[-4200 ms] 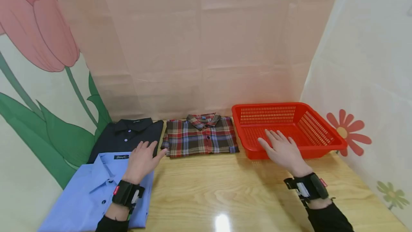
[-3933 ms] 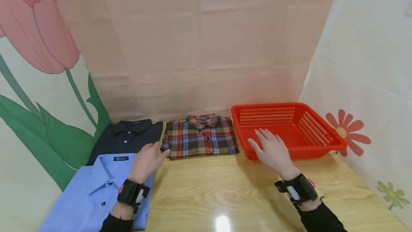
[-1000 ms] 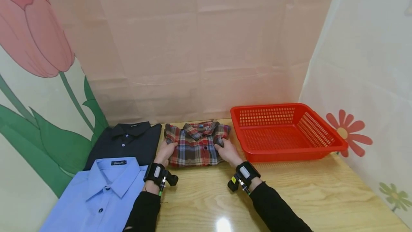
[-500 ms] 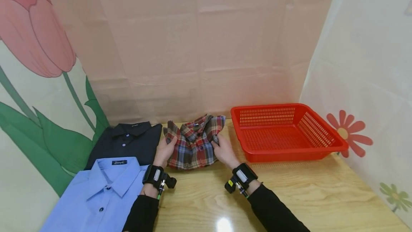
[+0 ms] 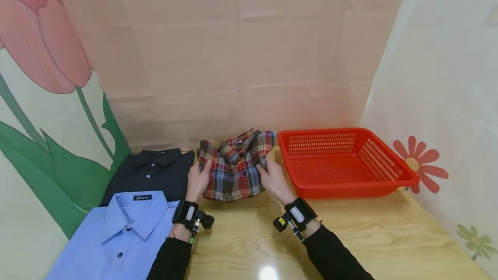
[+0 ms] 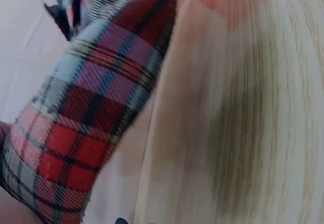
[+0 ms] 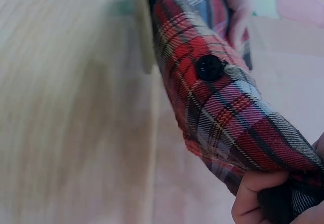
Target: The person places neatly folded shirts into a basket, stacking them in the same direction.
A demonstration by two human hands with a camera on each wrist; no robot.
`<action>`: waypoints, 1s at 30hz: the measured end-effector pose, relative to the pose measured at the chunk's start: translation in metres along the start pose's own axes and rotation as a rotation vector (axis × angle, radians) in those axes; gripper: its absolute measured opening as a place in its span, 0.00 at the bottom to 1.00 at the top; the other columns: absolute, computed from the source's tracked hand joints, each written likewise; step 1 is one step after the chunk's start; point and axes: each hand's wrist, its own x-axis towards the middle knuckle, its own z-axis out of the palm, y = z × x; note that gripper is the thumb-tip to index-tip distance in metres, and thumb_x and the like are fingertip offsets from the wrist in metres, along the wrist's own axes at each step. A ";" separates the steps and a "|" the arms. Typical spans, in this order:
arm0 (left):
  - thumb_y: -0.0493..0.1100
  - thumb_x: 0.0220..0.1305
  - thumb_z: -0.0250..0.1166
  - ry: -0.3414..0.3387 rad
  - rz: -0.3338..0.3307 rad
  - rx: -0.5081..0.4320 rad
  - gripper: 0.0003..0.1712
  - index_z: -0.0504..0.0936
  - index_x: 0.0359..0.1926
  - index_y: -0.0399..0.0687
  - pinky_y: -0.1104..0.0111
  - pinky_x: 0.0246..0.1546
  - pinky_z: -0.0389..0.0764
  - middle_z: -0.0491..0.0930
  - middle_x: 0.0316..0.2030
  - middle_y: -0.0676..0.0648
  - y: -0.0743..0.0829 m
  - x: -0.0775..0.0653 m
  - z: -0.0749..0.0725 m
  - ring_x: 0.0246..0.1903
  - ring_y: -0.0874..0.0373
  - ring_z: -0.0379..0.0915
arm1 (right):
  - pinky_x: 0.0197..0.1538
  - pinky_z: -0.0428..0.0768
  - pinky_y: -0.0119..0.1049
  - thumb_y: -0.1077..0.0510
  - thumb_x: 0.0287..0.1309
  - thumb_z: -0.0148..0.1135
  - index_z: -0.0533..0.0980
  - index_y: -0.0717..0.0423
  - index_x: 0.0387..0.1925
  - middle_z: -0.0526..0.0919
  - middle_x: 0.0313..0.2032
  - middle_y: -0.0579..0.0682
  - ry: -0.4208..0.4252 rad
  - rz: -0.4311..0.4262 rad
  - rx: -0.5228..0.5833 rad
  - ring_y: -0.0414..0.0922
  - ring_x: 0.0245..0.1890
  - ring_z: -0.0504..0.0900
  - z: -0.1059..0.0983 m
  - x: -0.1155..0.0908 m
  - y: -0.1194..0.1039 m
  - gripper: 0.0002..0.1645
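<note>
A folded plaid shirt (image 5: pixel 233 172) in red, brown and blue hangs bunched between my two hands, its collar toward the back wall. My left hand (image 5: pixel 198 180) grips its left side, thumb on top. On the opposite side my right hand (image 5: pixel 274 180) pinches the cloth; in the right wrist view curled fingers (image 7: pixel 253 198) clasp the fabric below a black button. Both wrist views show the plaid shirt (image 6: pixel 96 87) raised above the wooden table (image 6: pixel 243 133), with a shadow beneath it in the left wrist view.
A red plastic basket (image 5: pixel 350 189) with slotted sides stands right of the shirt. To the left lie a folded black shirt (image 5: pixel 155 180) and, nearer me, a folded light blue shirt (image 5: pixel 113 241). A pinkish sheet (image 5: pixel 241 55) hangs behind the wooden table.
Both hands came in from beside the blue shirt and the basket and took hold of the plaid shirt's sides. The shirt has since bunched together and risen off the table.
</note>
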 end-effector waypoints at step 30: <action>0.55 0.74 0.52 -0.041 0.307 -0.090 0.21 0.75 0.57 0.48 0.57 0.50 0.77 0.81 0.46 0.42 0.049 -0.012 0.049 0.44 0.51 0.77 | 0.51 0.82 0.38 0.47 0.59 0.68 0.63 0.61 0.64 0.78 0.53 0.53 -0.318 0.431 0.591 0.46 0.47 0.81 -0.113 -0.009 0.032 0.39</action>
